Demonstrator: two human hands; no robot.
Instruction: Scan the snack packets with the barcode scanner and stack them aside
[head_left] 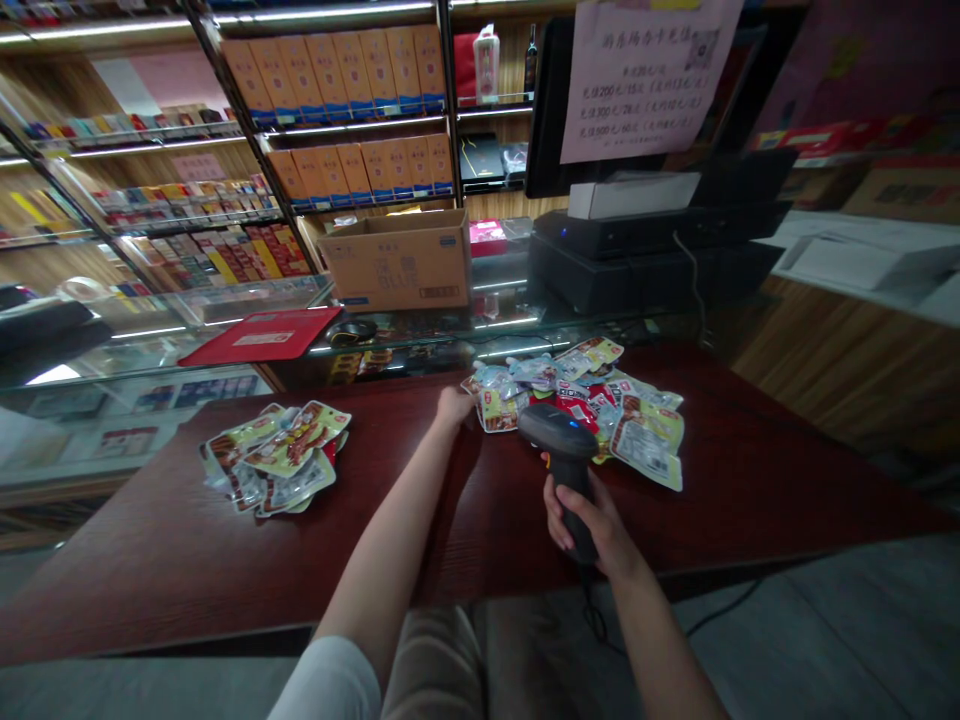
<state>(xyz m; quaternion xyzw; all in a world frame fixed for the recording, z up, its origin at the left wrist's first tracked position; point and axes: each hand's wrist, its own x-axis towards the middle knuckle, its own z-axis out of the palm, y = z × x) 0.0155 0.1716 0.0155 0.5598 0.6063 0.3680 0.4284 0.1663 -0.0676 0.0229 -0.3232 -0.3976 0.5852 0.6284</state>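
My right hand (589, 515) is wrapped around the handle of a black barcode scanner (559, 430), whose head shows a small blue light. Beyond the scanner lies a loose pile of snack packets (645, 435), some green and brown, some red, some pale blue. At the pile's left edge my left hand (455, 406) is closed on the edge of a snack packet (496, 410); its fingertips are partly hidden. A smaller heap of similar packets (289, 455) lies apart on the left side of the dark red table (397, 440).
Behind the table runs a glass counter with a cardboard box (397, 265), a red folder (262, 335), a computer mouse (352, 330) and a black till machine (652, 250) with a paper sign (645, 80). The scanner's cable (592, 610) hangs over the front edge. Stocked shelves stand behind.
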